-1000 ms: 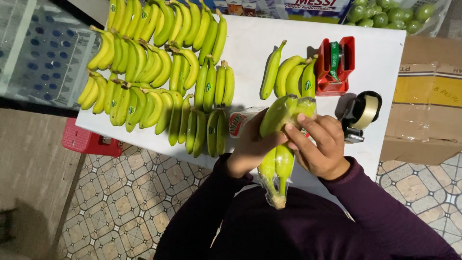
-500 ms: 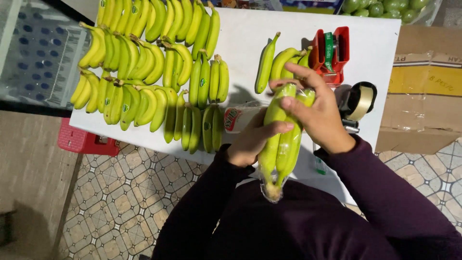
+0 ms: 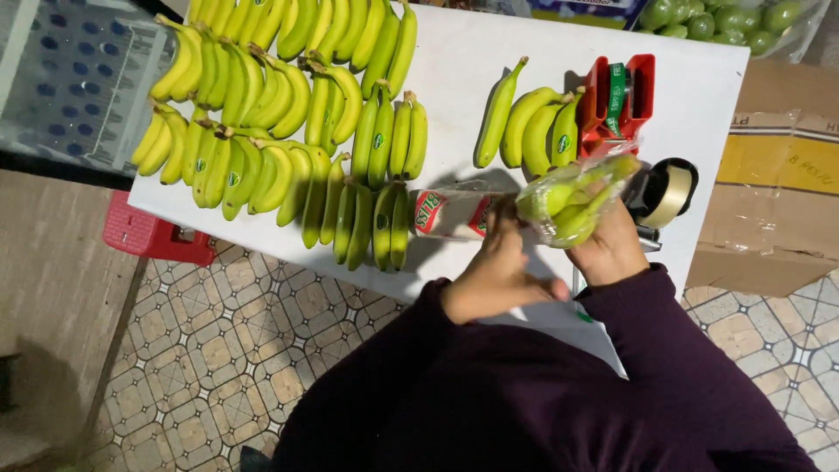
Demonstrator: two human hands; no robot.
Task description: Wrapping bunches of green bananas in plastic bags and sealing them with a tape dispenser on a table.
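While the white worktop stretched ahead of both hands, rows of loose bananas lay left of them. The right hand gripped a bagged banana bunch; the left hand pinched its clear wrap. Bagging seemed underway; sealing likely needed the tape dispenser just right.

Bright overhead light, soft shadows on the white table, motion blur at centre.
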